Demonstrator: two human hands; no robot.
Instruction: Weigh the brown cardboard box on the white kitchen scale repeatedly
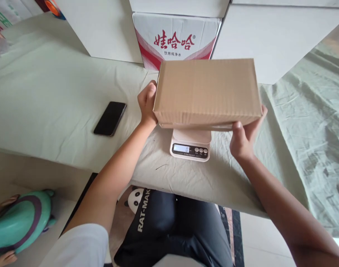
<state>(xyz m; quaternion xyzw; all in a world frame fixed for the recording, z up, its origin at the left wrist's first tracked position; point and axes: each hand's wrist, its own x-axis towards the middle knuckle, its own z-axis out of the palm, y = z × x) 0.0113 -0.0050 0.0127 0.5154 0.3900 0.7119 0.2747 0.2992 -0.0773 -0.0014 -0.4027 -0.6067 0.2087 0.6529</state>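
So both hands are on the box (pixel 208 89), one at each end, and it's right over the scale (pixel 190 146), hiding the back part of the plate. Can't tell whether the underside touches the plate. The display looks like it reads 0.

Left hand (pixel 147 104) is at the left end: wrist bent, thumb pointing up along the side, the other fingers curled in next to it and pressed to the cardboard. Some of the fingertips are hidden, so no idea how far they reach underneath. That forearm comes up on a diagonal from the white sleeve (pixel 77 244), elbow out wide.

Right hand (pixel 246 137) has the near right corner. Thumb's on the front face close to the bottom edge, spread away from the fingers, which wrap round the right end. So yeah, clamped on the corner, though the undersides of those fingers are out of sight. Right forearm slants in from the lower right, bare as far as you can see.

Phone (pixel 110 118) lies on the green cloth (pixel 61 92), left of the left hand and well apart from it. Behind the box there's a red and white carton (pixel 176 39).
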